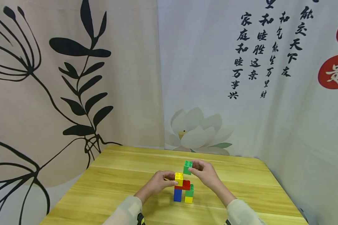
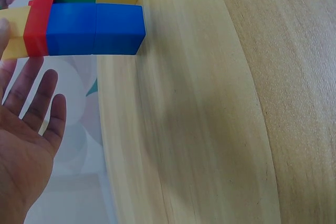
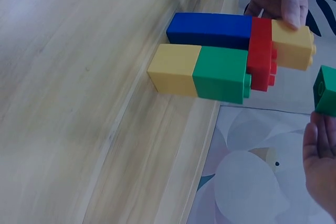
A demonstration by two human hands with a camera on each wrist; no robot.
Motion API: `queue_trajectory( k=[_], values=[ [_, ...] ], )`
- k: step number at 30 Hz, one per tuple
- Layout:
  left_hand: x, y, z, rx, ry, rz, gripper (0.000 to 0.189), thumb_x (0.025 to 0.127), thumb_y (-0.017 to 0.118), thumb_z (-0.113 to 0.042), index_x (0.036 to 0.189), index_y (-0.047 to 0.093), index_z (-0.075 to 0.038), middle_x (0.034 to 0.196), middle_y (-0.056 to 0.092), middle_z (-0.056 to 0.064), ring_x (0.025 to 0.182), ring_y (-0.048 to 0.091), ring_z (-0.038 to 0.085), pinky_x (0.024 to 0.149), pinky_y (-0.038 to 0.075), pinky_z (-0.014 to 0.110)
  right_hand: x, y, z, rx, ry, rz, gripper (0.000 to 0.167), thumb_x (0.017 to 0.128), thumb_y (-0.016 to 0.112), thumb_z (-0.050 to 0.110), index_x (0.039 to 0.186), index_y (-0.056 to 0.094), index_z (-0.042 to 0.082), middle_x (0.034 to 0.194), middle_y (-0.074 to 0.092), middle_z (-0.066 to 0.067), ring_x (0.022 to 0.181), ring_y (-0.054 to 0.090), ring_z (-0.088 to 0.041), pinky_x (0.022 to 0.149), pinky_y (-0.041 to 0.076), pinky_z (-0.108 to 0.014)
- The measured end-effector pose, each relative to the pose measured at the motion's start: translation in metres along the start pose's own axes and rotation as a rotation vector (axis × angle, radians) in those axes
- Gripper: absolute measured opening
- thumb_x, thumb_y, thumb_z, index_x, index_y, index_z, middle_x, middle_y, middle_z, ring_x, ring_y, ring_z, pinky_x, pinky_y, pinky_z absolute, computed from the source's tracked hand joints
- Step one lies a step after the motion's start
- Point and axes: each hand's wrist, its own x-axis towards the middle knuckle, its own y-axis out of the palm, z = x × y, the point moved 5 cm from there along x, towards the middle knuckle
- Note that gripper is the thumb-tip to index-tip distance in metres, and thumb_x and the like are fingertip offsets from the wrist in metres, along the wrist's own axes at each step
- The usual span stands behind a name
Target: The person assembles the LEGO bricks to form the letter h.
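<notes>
My left hand (image 1: pixel 158 182) pinches a yellow toy building block (image 1: pixel 178 179) that sits on the left end of a red block (image 3: pixel 259 51). Beneath the red block's left side stands a column of two blue blocks (image 2: pixel 94 29). Beside it is a second column, a green block (image 3: pixel 220 73) on top of a yellow one (image 3: pixel 174 69); the red block reaches over its edge, leaving some green studs exposed. Thumb and fingers of my right hand (image 1: pixel 206 173) hold another green block (image 1: pixel 187 168) in the air, above and right of the upper yellow block, apart from the stack.
The stack stands on a light wooden table (image 1: pixel 124 175) with wood-grain stripes. Behind the table and at its right hangs a pale curtain (image 1: pixel 191 78) printed with plants, a flower and dark characters.
</notes>
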Motion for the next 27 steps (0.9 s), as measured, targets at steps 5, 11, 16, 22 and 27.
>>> queue_trajectory(
  k=[5, 11, 16, 22, 27],
  values=[
    [0.0, 0.0, 0.0, -0.005, -0.002, 0.006, 0.035, 0.087, 0.073, -0.042, 0.116, 0.07, -0.023, 0.105, 0.07, -0.003, 0.099, 0.061, 0.018, 0.085, 0.052, 0.035, 0.0, 0.005, 0.002, 0.0, -0.021, 0.026, 0.038, 0.09, 0.072, 0.028, 0.122, 0.066, 0.01, 0.104, 0.071, -0.004, 0.089, 0.062, -0.013, 0.075, 0.052, -0.02],
    [0.001, 0.0, 0.0, -0.014, -0.007, 0.007, 0.035, 0.086, 0.074, -0.041, 0.115, 0.071, -0.023, 0.104, 0.07, -0.003, 0.099, 0.061, 0.018, 0.085, 0.052, 0.034, -0.001, 0.01, 0.004, -0.021, -0.038, 0.063, 0.041, 0.089, 0.072, 0.034, 0.123, 0.065, 0.01, 0.108, 0.071, -0.005, 0.092, 0.063, -0.015, 0.081, 0.055, -0.027],
    [0.001, -0.001, 0.0, -0.004, -0.003, 0.004, 0.034, 0.086, 0.074, -0.042, 0.115, 0.071, -0.024, 0.104, 0.07, -0.004, 0.099, 0.061, 0.017, 0.085, 0.053, 0.035, 0.001, 0.016, 0.003, -0.022, -0.041, 0.102, 0.042, 0.089, 0.071, 0.038, 0.123, 0.065, 0.012, 0.11, 0.071, -0.004, 0.095, 0.064, -0.016, 0.085, 0.056, -0.034],
    [0.001, 0.0, 0.001, -0.002, -0.009, -0.001, 0.033, 0.086, 0.074, -0.042, 0.114, 0.071, -0.024, 0.104, 0.07, -0.004, 0.1, 0.061, 0.019, 0.084, 0.053, 0.035, 0.001, 0.019, 0.003, -0.034, -0.042, 0.117, 0.044, 0.089, 0.071, 0.038, 0.125, 0.065, 0.012, 0.111, 0.071, -0.004, 0.096, 0.064, -0.017, 0.084, 0.056, -0.034],
    [0.001, 0.0, 0.001, 0.006, -0.014, -0.003, 0.031, 0.086, 0.073, -0.042, 0.112, 0.072, -0.025, 0.103, 0.07, -0.004, 0.099, 0.06, 0.017, 0.085, 0.052, 0.035, 0.001, 0.021, 0.005, -0.043, -0.043, 0.129, 0.044, 0.089, 0.071, 0.038, 0.125, 0.065, 0.012, 0.112, 0.071, -0.005, 0.096, 0.064, -0.018, 0.083, 0.056, -0.033]
  ],
)
